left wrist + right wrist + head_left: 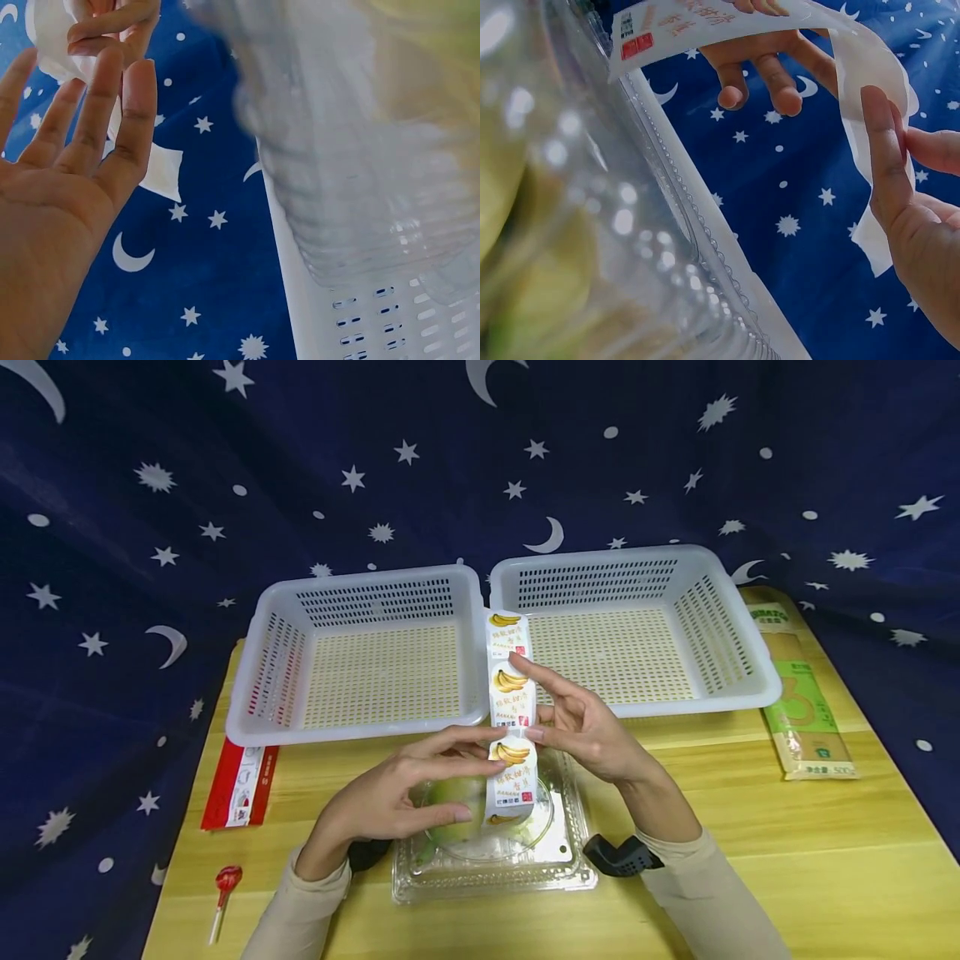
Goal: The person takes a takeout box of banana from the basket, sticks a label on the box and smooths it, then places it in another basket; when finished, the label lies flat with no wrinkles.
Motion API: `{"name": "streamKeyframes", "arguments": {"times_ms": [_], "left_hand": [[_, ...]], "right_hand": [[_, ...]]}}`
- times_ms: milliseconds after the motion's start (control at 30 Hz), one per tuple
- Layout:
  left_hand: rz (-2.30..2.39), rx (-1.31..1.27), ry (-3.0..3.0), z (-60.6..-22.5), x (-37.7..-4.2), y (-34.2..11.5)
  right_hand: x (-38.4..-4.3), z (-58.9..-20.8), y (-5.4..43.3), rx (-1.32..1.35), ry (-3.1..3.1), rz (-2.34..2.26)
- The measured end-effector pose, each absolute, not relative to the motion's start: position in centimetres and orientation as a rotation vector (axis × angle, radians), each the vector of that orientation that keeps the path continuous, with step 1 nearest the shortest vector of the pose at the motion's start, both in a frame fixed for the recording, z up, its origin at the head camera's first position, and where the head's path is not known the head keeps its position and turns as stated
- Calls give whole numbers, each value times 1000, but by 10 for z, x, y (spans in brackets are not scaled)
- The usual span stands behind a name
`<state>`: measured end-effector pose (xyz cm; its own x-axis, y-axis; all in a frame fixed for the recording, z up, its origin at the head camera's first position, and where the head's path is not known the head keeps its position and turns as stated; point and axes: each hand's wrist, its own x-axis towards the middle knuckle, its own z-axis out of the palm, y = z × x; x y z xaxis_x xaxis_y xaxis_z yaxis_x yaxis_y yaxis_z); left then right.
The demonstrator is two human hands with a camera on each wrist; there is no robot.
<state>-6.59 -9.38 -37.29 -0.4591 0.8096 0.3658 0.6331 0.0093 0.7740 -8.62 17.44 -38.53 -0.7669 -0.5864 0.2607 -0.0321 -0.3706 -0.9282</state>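
A white strip of banana stickers (512, 693) stands between the hands in the head view, its printed side facing the camera. My right hand (592, 731) pinches the strip's right edge, thumb at the front and the index fingertip against a higher sticker. In the right wrist view, the strip (870, 135) bends down past that hand's fingers. My left hand (397, 785) touches the lower stickers from the left with extended fingers, its thumb apart from the strip. Below the hands sits a clear plastic clamshell box (566, 860), with green-yellow fruit (453, 797) showing through its lid.
Two white slotted baskets stand side by side at the back, a left basket (360, 733) and a right basket (750, 693). At left lie a red packet (225, 785) and a red lollipop (228, 878). A green-and-brown package (808, 706) lies at right on the wooden table (750, 827).
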Motion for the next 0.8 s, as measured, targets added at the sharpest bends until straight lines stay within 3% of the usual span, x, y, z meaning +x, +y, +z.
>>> {"name": "streamKeyframes", "arguments": {"times_ms": [800], "left_hand": [[1403, 1513, 2161, -367, -60, -98]], "right_hand": [[-86, -386, 174, -883, 1563, -2161]]}}
